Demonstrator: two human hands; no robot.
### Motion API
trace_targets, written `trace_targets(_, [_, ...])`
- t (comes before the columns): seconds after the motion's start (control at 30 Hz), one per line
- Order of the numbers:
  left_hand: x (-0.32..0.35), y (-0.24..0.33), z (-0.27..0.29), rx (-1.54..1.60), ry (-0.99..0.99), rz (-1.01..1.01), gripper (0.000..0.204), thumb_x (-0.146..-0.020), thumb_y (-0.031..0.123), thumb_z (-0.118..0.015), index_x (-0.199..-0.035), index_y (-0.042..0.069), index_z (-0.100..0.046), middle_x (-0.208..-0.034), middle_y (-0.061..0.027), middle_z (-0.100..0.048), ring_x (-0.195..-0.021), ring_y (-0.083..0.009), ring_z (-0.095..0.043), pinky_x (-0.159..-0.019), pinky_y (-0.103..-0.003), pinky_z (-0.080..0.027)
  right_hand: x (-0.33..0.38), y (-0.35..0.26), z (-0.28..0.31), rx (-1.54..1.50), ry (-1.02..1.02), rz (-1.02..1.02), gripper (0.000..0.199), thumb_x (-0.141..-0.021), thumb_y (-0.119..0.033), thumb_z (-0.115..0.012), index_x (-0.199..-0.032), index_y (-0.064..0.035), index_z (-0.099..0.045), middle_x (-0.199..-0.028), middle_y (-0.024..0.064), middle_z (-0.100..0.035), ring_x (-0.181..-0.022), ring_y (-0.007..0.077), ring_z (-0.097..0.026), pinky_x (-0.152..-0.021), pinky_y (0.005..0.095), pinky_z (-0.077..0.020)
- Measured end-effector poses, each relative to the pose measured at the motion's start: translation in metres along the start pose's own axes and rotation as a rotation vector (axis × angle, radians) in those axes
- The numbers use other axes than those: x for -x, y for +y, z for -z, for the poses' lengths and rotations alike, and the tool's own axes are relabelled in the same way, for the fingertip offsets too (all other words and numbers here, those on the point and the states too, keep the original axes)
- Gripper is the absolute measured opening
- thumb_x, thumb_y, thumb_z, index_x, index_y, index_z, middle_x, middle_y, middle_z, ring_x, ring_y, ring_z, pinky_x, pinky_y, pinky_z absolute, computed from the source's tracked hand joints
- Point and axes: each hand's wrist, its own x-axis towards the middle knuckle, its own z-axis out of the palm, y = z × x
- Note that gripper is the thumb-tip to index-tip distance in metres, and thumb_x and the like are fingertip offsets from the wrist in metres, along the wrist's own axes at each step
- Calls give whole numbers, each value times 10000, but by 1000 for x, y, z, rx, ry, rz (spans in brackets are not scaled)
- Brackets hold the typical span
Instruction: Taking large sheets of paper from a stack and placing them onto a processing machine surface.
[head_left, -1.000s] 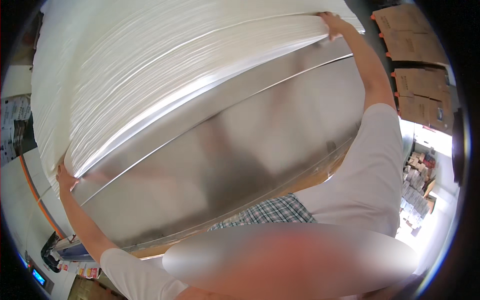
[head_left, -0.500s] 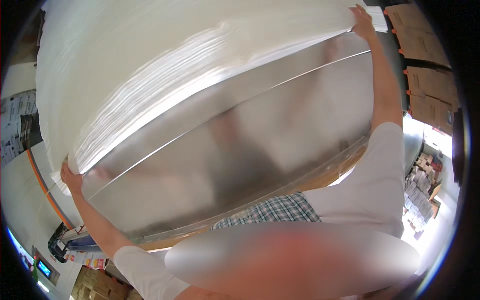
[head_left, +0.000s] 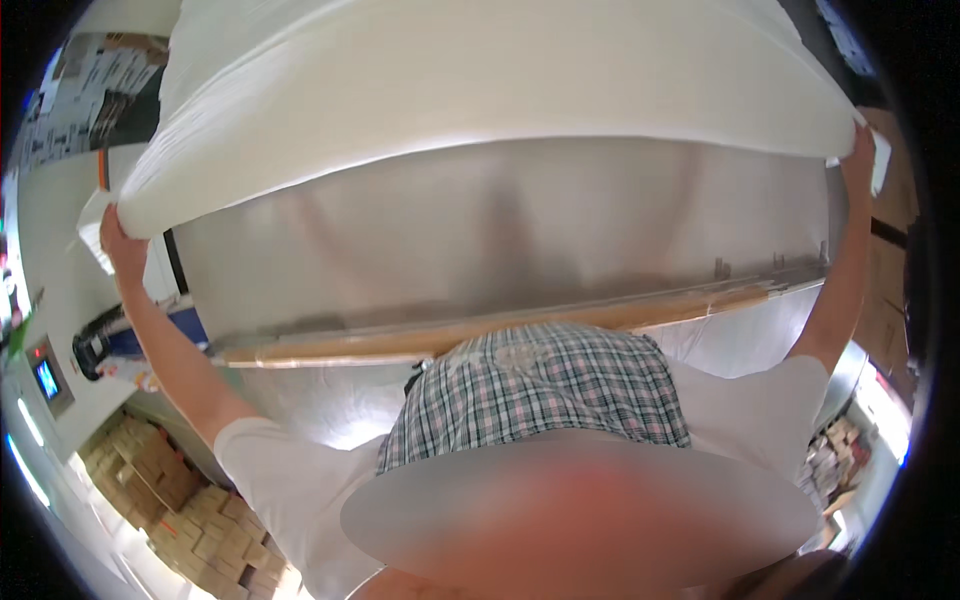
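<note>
A wide white sheet (head_left: 520,70), layered at its left side, spreads across a shiny metal tabletop (head_left: 420,230). Its near edge runs from one of my hands to the other. At the far left, my left hand (head_left: 122,242) is closed round one corner, and a loose flap hangs outside the fingers. Over on the right, my right hand (head_left: 858,155) grips the opposite corner, with a small white end poking out beyond it. Both arms are stretched wide. Whether the sheet is cloth or thin film I cannot tell.
A brown strip (head_left: 400,345) edges the table close to my plaid apron (head_left: 530,380). Cardboard boxes (head_left: 210,540) are stacked at lower left, and more cartons (head_left: 885,270) stand at right. A small wall screen (head_left: 47,380) is on the left.
The sheet's near edge, slanted before, now lies almost level and looks pulled smoother. My left hand has moved up and slightly left; my right hand has gone right and down.
</note>
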Motion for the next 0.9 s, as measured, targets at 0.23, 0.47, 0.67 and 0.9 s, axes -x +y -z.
trace_targets(0.23, [127,42,19,-82,-123,41,616,-609,172,-693,-1169,70,-458,-1218,-150,-455,-1164,-309,-384,-1003,-444,-247,135,-52,22,-104,-106,-52,586,-726,-168,-643,-1260,-209,-404,-1356,142,-294,-1249,316,-287,-1007,466,-257])
trace_targets(0.47, [241,68,15,-72,-288,182,597,-605,172,-675,-1165,136,-470,-1236,-143,-435,-1188,-291,-364,-1035,-449,-187,237,-103,43,-138,-283,-19,549,-732,-119,-607,-1237,-237,-427,-1348,147,-294,-1253,305,-278,-1004,452,-233])
trace_targets(0.67, [264,66,17,-110,-533,215,607,-600,189,-686,-1167,138,-476,-1229,-129,-445,-1167,-310,-376,-1006,-435,-240,251,-124,49,-165,-456,-5,547,-720,-5,-530,-1221,-202,-434,-1325,165,-320,-1245,320,-290,-1011,441,-234])
trace_targets(0.9, [195,34,5,-87,-1072,291,738,-495,116,-722,-1186,141,-463,-1192,-112,-478,-1164,-300,-397,-1000,-423,-279,194,-58,8,-96,-869,274,555,-674,78,-511,-1192,-105,-433,-1280,185,-380,-1207,348,-339,-1011,390,-280])
